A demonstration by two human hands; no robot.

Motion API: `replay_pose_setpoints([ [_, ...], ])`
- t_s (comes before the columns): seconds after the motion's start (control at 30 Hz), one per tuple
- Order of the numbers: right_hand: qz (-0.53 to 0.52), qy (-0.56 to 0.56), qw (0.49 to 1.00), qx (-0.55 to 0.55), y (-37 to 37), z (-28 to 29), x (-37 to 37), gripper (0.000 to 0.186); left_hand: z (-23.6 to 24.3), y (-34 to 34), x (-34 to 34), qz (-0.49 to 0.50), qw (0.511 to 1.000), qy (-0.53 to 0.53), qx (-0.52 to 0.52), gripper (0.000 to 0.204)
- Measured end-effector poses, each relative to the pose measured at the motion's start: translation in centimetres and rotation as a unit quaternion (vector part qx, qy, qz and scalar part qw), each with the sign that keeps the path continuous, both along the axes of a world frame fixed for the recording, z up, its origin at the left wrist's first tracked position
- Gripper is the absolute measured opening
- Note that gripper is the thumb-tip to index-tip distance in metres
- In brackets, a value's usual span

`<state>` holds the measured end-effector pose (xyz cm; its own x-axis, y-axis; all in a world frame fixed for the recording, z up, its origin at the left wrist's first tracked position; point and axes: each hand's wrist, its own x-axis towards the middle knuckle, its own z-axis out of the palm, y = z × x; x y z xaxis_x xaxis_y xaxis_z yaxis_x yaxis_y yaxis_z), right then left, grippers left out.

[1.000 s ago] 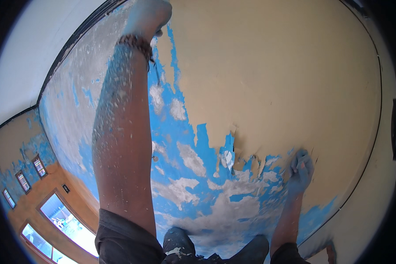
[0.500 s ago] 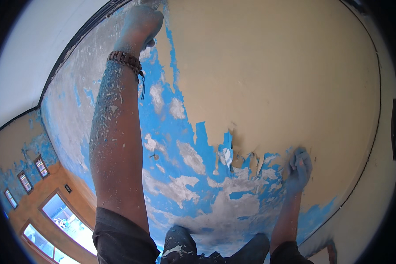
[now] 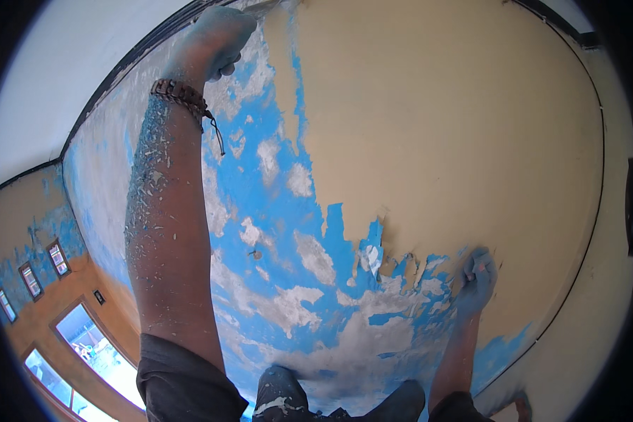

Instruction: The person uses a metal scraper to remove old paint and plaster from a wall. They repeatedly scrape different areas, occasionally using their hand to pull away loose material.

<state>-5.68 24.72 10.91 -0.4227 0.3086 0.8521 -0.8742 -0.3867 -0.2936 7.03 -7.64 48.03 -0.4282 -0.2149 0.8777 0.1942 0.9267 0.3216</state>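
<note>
My left hand is raised to the top of the wall, its fingers curled under and mostly out of sight, so I cannot tell what they close on. My right hand is lower, folded into a narrow, dusty fist against the wall just beside the broken edge of the tan coat.

A brown bracelet with a dangling cord circles my left wrist. My left forearm (speckled with flakes and blue-grey dust) stands in the way, hiding a long strip of wall. My knees show at the bottom, one smeared pale. Off to the left are a bright doorway, small windows and an orange wall; dark trim borders the white surface above.

The wall fills the view in front of me: smooth tan to the right, blue paint with bare grey patches to the left and below. Between my hands the tan edge runs jagged, and a torn flap stands up from it.
</note>
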Motion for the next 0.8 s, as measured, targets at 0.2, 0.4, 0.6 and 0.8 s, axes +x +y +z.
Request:
replay_pose_setpoints([
  [0.2, -0.005, -0.004, 1.0, -0.008, 0.3, 0.3, 0.4, 0.026, -8.9, -1.1, -2.7, -0.101, 0.99, 0.1, -0.016, 0.033],
  [0.4, -0.024, -0.011, 1.0, 0.015, 0.3, 0.0, 0.2, 0.026, -14.6, -1.7, -3.4, -0.105, 0.98, 0.163, -0.042, 0.033],
  [0.6, -0.023, -0.009, 1.0, 0.006, -0.3, 0.7, 0.5, 0.027, -27.8, 0.3, -1.6, -0.115, 0.989, 0.07, 0.056, 0.026],
  [0.8, -0.039, 0.007, 0.999, 0.023, -0.1, 0.8, 0.6, 0.029, -27.6, 1.0, -0.5, -0.105, 0.99, -0.02, 0.09, 0.024],
])
